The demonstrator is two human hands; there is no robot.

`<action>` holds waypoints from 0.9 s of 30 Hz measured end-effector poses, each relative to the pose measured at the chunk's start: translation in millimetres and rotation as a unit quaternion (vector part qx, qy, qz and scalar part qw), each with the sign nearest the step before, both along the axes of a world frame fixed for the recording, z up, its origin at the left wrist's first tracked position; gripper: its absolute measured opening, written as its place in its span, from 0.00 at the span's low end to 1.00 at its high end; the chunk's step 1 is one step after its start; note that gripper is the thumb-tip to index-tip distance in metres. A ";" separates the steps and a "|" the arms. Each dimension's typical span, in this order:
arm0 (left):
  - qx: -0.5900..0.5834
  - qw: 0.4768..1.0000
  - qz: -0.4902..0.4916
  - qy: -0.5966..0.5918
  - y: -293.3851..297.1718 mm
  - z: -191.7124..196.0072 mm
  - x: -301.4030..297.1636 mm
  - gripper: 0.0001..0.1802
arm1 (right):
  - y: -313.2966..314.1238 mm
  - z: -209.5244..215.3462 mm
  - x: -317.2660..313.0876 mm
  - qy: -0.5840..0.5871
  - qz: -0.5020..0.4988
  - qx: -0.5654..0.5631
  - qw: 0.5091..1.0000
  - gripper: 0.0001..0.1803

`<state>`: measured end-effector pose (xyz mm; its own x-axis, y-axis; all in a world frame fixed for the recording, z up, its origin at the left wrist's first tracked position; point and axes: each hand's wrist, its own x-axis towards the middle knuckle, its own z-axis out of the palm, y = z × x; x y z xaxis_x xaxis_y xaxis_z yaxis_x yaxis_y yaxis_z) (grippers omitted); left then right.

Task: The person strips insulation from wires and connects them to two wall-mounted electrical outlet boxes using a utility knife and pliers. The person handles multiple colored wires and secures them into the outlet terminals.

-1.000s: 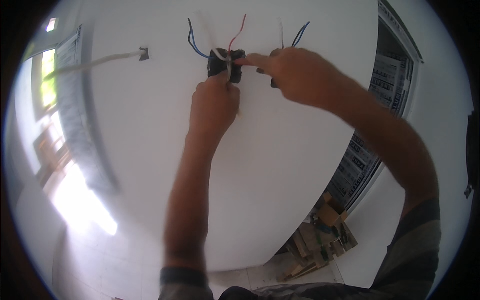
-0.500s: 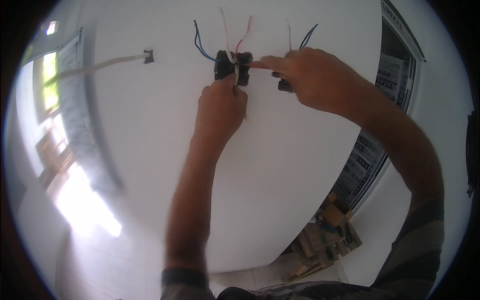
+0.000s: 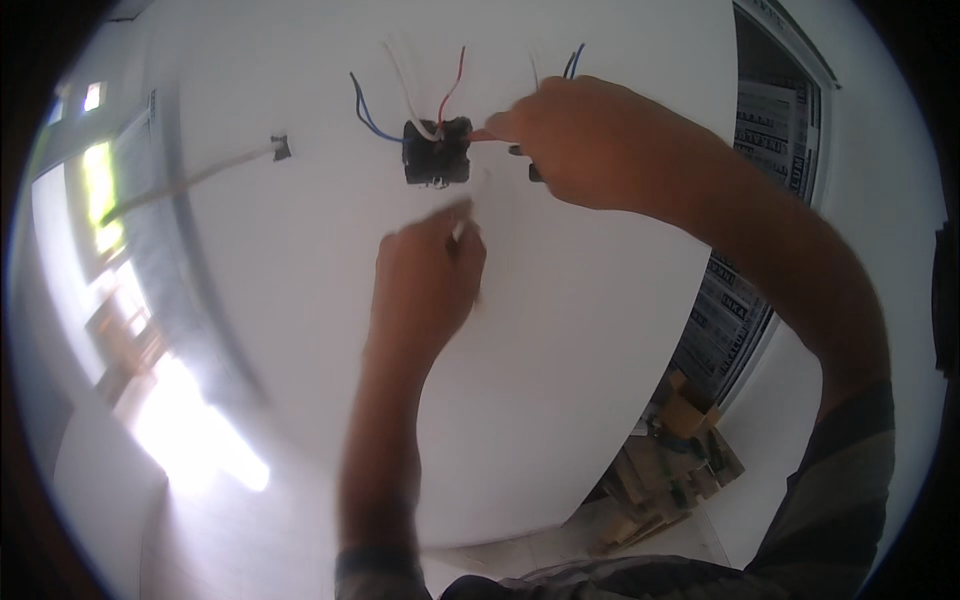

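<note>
A black square electrical box [image 3: 437, 155] is set in the white wall, with blue wires [image 3: 366, 115], a red wire [image 3: 460, 75] and a pale wire [image 3: 403, 85] rising from it. Just right of it, my right hand [image 3: 575, 140] is closed on a thin reddish strip [image 3: 484, 134] that reaches the box's edge; its exact kind is unclear. Behind that hand a second dark opening [image 3: 535, 172] partly shows, with dark and blue wires [image 3: 575, 62] above. Below the first box, my left hand [image 3: 430, 265] pinches a slim whitish piece [image 3: 460, 228], blurred and mostly hidden.
Farther left, a white cable [image 3: 195, 180] comes out of a small wall hole [image 3: 280, 148]. On the right, a frame [image 3: 770, 150] carries printed sheeting. Wood scraps and cardboard [image 3: 665, 475] lie on the floor by the wall's lower right. Bright light falls from the left.
My left hand has drawn down from the black box with the whitish piece, uncovering the box's front. My right hand stays beside the box. The whole view has shifted slightly.
</note>
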<state>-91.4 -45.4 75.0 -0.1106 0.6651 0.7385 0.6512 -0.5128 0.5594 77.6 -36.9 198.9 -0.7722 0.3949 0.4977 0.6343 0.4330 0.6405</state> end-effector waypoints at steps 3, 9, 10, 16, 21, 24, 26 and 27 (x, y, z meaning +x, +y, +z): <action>-0.041 0.998 -0.032 -0.021 -0.8 -0.9 -17.0 0.21 | -27.9 3.2 39.1 0.043 0.017 -0.056 0.997 0.21; 0.116 0.985 -0.018 -0.123 27.7 49.4 -25.1 0.27 | -58.2 -67.9 118.3 0.328 0.110 -0.327 0.880 0.25; 0.123 0.986 -0.021 -0.111 28.5 59.3 -21.9 0.28 | -58.7 -88.4 132.0 0.372 0.121 -0.368 0.843 0.26; 0.024 0.921 -0.248 -0.299 41.0 76.9 -19.4 0.22 | -55.2 -234.2 188.3 0.501 0.093 -0.551 0.661 0.30; -0.021 0.949 -0.108 -0.295 45.3 55.6 -9.7 0.21 | -57.4 -336.0 203.9 0.605 0.055 -0.625 0.489 0.28; -0.045 0.934 -0.130 -0.329 47.2 49.3 0.7 0.18 | -57.7 -369.8 209.0 0.607 0.052 -0.643 0.464 0.29; -0.106 0.910 -0.151 -0.372 46.4 53.0 10.8 0.14 | -58.0 -392.8 214.0 0.618 0.059 -0.650 0.438 0.29; -0.095 0.879 -0.209 -0.417 51.8 51.7 6.2 0.12 | -58.2 -398.9 214.5 0.620 0.064 -0.656 0.424 0.29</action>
